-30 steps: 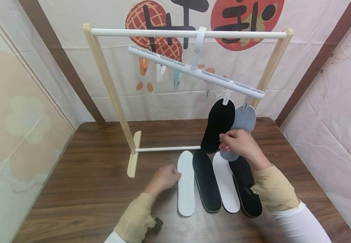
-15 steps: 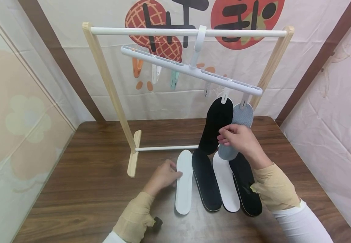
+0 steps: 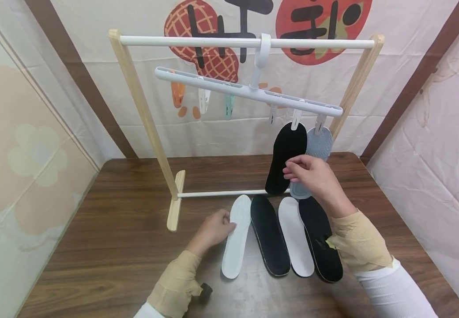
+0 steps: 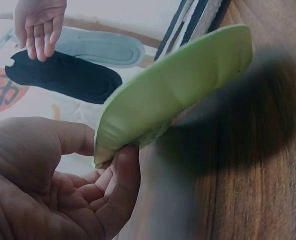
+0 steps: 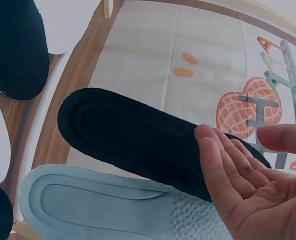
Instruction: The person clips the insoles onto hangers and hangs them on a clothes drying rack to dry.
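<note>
My left hand pinches the edge of a white insole between thumb and fingers. In the left wrist view that insole's pale green underside shows, tipped up from the table and casting a shadow. My right hand hovers in front of two hanging insoles, its fingers loosely bent with nothing between them. One hanging insole is black, the other grey-blue and partly behind the hand. White clips hold both on a pale hanger. The right wrist view shows the right palm beside them.
A black insole, a second white insole and another black insole lie in a row on the wooden table. The hanger hooks over the rack's white top bar. Orange, white and teal clips hang on its left half.
My left hand has taken hold of the white insole and drawn its near end leftward. My right hand has risen slightly. The hanger has swung closer to level, lifting its insoles.
</note>
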A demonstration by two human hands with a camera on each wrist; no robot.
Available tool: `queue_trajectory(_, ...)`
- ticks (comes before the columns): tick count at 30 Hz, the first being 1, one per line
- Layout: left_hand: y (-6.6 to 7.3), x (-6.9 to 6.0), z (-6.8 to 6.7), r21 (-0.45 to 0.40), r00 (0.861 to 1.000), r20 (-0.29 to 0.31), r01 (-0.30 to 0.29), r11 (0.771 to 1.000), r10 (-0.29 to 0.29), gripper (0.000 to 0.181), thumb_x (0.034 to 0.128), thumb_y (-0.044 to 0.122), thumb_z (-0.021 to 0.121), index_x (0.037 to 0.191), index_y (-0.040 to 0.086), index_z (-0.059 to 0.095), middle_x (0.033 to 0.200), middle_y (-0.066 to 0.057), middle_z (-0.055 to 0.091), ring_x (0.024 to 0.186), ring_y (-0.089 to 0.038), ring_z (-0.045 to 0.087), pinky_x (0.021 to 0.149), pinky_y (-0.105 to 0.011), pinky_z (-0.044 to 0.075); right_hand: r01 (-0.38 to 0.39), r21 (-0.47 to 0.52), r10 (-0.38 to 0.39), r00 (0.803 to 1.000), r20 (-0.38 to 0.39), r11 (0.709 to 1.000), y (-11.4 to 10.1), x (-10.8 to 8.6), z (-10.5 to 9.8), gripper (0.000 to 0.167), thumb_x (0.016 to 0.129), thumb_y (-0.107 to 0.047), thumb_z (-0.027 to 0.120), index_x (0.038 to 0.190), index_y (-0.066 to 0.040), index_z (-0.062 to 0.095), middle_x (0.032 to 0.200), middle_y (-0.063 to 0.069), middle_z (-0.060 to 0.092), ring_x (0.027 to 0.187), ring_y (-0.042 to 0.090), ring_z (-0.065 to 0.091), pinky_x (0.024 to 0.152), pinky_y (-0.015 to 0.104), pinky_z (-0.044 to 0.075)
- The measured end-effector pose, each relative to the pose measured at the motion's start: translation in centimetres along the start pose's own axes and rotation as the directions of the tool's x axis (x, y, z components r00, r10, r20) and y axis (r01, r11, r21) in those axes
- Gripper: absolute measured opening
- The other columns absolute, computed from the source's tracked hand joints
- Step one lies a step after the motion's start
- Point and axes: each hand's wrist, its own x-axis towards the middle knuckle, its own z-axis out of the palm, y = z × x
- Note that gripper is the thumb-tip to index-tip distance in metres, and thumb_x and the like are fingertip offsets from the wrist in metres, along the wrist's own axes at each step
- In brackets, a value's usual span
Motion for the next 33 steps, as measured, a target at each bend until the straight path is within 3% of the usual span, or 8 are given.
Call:
queue_trajectory(6,-0.1,0.0,-0.3,0.005,1.000,-0.007,-0.013,1.000,0.013,0.035,0.0905,0.019,0.068,0.118,-0.003,0.063,0.088,-0.005,0.066,0.077,-0.017,0.061,0.072,-0.036,0.051,-0.003,-0.010,0.003,1.000,-0.008,1.000,-0.3,0.1,0.1,0.033,0.105,-0.018,0.055,0.131,0.003,0.058,0.123,0.022,0.068,0.111,0.030,0.068,0.093,0.038,0.055)
queue_trajectory(12,0.1,-0.1,-0.6,0.012,1.000,-0.020,-0.015,1.000,0.016,0.036,0.0903,0.019,0.068,0.119,-0.002,0.062,0.089,-0.005,0.065,0.077,-0.018,0.059,0.072,-0.036,0.050,0.011,-0.001,-0.011,1.000,-0.007,1.000,-0.5,0.1,0.3,0.035,0.106,-0.017,0.052,0.135,0.002,0.055,0.129,0.021,0.065,0.116,0.030,0.066,0.096,0.034,0.053)
queue_trajectory(22,0.4,-0.2,-1.0,0.016,0.999,-0.026,-0.023,1.000,0.024,0.037,0.0916,0.019,0.068,0.122,-0.001,0.062,0.089,-0.004,0.063,0.076,-0.017,0.057,0.069,-0.033,0.048,0.034,0.016,-0.034,0.999,-0.006,0.999,-0.9,0.0,0.4,0.036,0.106,-0.016,0.051,0.136,0.005,0.052,0.132,0.022,0.064,0.118,0.031,0.064,0.101,0.043,0.050)
queue_trajectory(33,0.9,-0.4,-1.2,0.034,0.998,-0.043,-0.044,0.998,0.046,0.036,0.0909,0.019,0.067,0.121,0.000,0.063,0.091,-0.005,0.063,0.079,-0.018,0.058,0.072,-0.034,0.049,0.003,0.064,-0.002,1.000,-0.013,0.998,-1.2,0.2,0.5,0.039,0.105,-0.017,0.056,0.137,0.003,0.052,0.131,0.019,0.063,0.117,0.030,0.065,0.104,0.045,0.048)
